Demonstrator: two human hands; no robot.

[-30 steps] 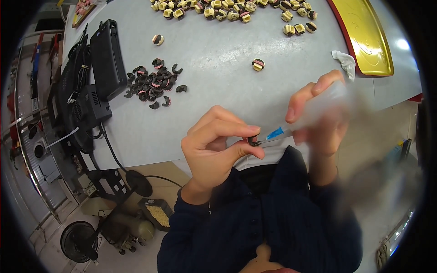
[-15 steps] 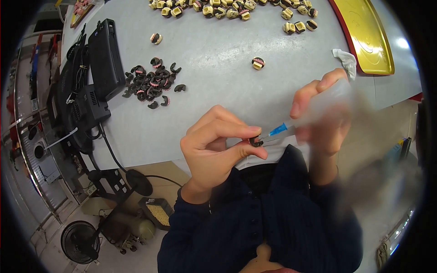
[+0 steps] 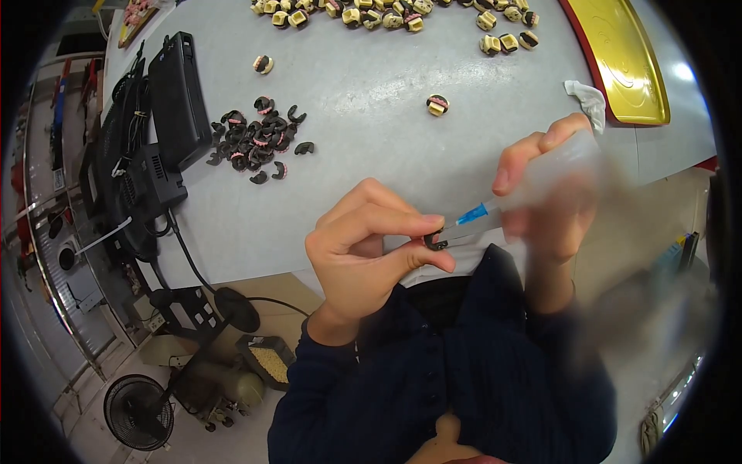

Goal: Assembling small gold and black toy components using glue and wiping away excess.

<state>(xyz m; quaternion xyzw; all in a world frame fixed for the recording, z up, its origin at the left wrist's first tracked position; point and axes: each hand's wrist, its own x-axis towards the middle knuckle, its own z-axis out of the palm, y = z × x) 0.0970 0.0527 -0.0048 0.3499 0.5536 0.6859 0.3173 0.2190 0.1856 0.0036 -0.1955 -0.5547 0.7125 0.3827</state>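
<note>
Head camera, from the left: a black fan (image 3: 137, 414) is standing low, below the table's level, and a black box-shaped device (image 3: 179, 100) is lying along the left side of the grey table (image 3: 348, 139), with cables bunching beside it. Just to the right of the device, a loose pile of dark curved pieces (image 3: 255, 141), some showing pink edges, is resting on the tabletop, and one cream-and-dark piece (image 3: 263, 64) is sitting apart above it. Near the table's front edge, the left hand (image 3: 355, 247) is pinching a small dark curved part (image 3: 436, 243) between thumb and forefinger, its grip narrow; the part is sitting at the fingertips, in front of the person's dark blue top (image 3: 402, 387). Beyond the hands, a crowd of cream-and-dark pieces (image 3: 371, 17) is spreading along the far side, while a single round piece (image 3: 437, 105) is lying well apart from them. A blue needle hub (image 3: 471, 213) is pointing down and left, its thin needle reaching toward the dark part; whether they are touching I cannot tell. Behind the hub, the right hand (image 3: 555, 224), partly blurred, is wrapping round a translucent bottle (image 3: 568, 161). Farther right, a crumpled white cloth (image 3: 587, 102) is lying beside a gold tray (image 3: 618, 50) with a red edge.
</note>
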